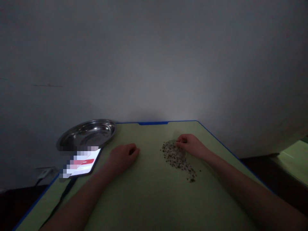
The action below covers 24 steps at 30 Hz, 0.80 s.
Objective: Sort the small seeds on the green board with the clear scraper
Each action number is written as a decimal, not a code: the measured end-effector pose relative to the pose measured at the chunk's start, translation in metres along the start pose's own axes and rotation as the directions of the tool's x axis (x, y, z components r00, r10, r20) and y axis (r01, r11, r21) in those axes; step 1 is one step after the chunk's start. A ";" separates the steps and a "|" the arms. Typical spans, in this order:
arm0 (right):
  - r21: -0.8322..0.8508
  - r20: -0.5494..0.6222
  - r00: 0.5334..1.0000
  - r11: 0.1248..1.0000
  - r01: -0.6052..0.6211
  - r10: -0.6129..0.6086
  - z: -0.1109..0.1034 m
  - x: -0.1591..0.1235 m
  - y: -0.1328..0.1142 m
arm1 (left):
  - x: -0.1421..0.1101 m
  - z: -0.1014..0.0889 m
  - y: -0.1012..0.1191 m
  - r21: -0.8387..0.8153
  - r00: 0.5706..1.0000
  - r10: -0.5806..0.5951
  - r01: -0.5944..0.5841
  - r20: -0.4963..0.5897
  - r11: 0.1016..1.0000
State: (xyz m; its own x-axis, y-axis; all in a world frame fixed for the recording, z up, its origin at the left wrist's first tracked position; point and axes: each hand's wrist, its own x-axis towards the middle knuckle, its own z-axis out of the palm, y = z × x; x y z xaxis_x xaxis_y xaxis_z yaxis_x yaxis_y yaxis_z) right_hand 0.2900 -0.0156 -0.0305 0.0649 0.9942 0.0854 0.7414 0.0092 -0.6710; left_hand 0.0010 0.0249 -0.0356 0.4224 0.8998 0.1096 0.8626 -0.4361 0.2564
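A loose patch of small dark and whitish grains (pixel 176 159) is spread over the green table (pixel 154 199), trailing toward the near right. At its far right edge is my right hand (pixel 190 145), thumb and fingertips pinched together among the grains. A faint clear rim shows beside these fingertips; what they hold cannot be made out. My left hand (pixel 122 158) rests on the table to the left of the grains, fingers loosely curled in and nothing visible in them. It touches none of the grains.
An oval, shiny metal tray (pixel 90 130) stands at the table's far left corner. In front of it lies a lit tablet or phone (pixel 84 163), partly blurred, with a dark cable or strap (pixel 60 199) running toward me. A grey wall (pixel 154 64) rises behind the table.
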 end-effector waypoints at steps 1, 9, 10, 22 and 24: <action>0.002 0.018 1.000 1.000 0.011 -0.011 0.003 -0.001 -0.006 | 0.000 0.000 0.000 -0.001 1.000 0.002 -0.002 -0.006 1.000; 0.099 0.088 0.994 0.994 0.054 -0.062 -0.007 -0.007 -0.017 | -0.003 -0.001 0.002 -0.046 0.997 0.046 -0.048 -0.056 0.998; 0.103 0.079 0.995 0.993 0.053 -0.061 -0.010 -0.007 -0.012 | -0.002 0.000 0.002 -0.055 0.997 0.040 -0.043 -0.059 0.998; 0.173 0.018 1.000 0.985 -0.023 0.021 -0.025 -0.008 -0.009 | -0.004 -0.015 0.006 -0.524 0.930 -0.180 -0.015 -0.319 0.852; 0.194 0.035 0.999 0.981 -0.012 0.005 -0.025 0.002 -0.014 | -0.008 -0.024 0.006 -0.498 0.893 -0.176 -0.060 -0.414 0.865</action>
State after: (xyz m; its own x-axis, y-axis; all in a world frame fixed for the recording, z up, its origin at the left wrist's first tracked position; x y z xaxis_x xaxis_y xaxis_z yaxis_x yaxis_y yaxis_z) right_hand 0.2966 -0.0164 -0.0020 0.0453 0.9974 0.0561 0.5973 0.0180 -0.8018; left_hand -0.0041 0.0159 -0.0121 0.1100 0.8861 0.4502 0.5818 -0.4247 0.6936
